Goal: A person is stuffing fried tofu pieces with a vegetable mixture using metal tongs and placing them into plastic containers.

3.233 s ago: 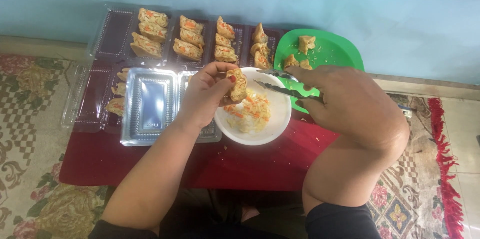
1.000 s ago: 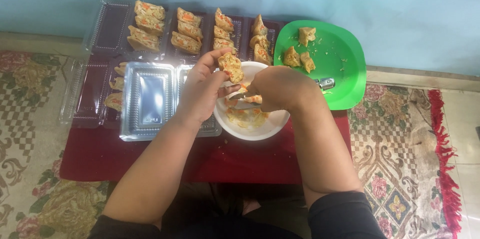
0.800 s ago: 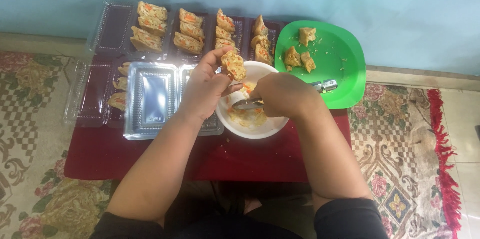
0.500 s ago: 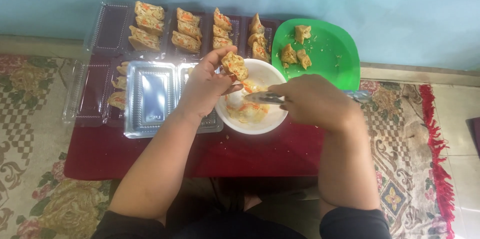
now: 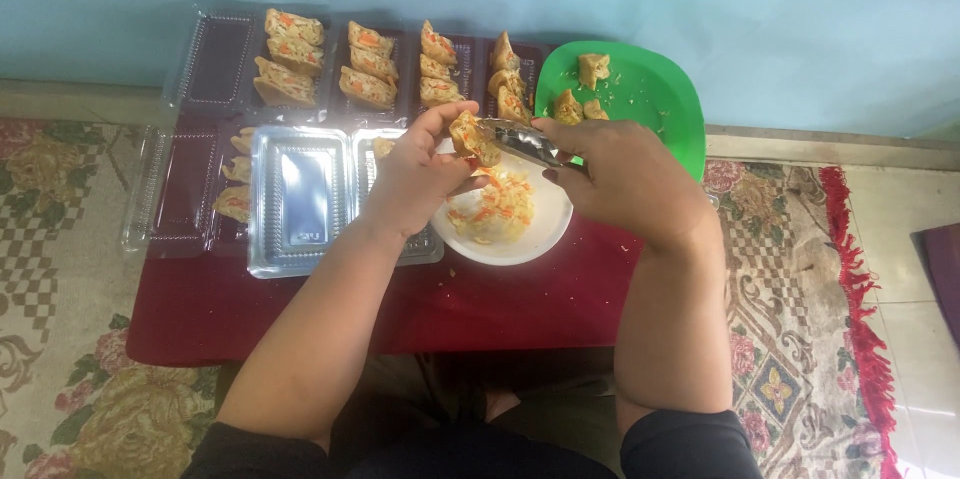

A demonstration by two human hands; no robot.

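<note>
My left hand (image 5: pixel 420 179) holds a stuffed tofu piece (image 5: pixel 472 137) above a white bowl (image 5: pixel 545 234) of yellow filling (image 5: pixel 495 211) with orange bits. My right hand (image 5: pixel 620 179) grips a metal spoon (image 5: pixel 522 141), whose tip touches the tofu piece. Both hands hover over the low red table (image 5: pixel 400 304). Just beyond the right hand, a green plate (image 5: pixel 655 104) carries three unfilled tofu pieces.
Clear plastic trays (image 5: pixel 300 199) sit left of the bowl, some holding filled tofu. A row of filled tofu pieces (image 5: pixel 370 64) lines the table's far edge by a blue wall. Patterned rugs cover the floor on both sides; my knees are under the table.
My right hand lifted the spoon out of the bowl up to the tofu piece in my left hand. The left hand stayed over the bowl.
</note>
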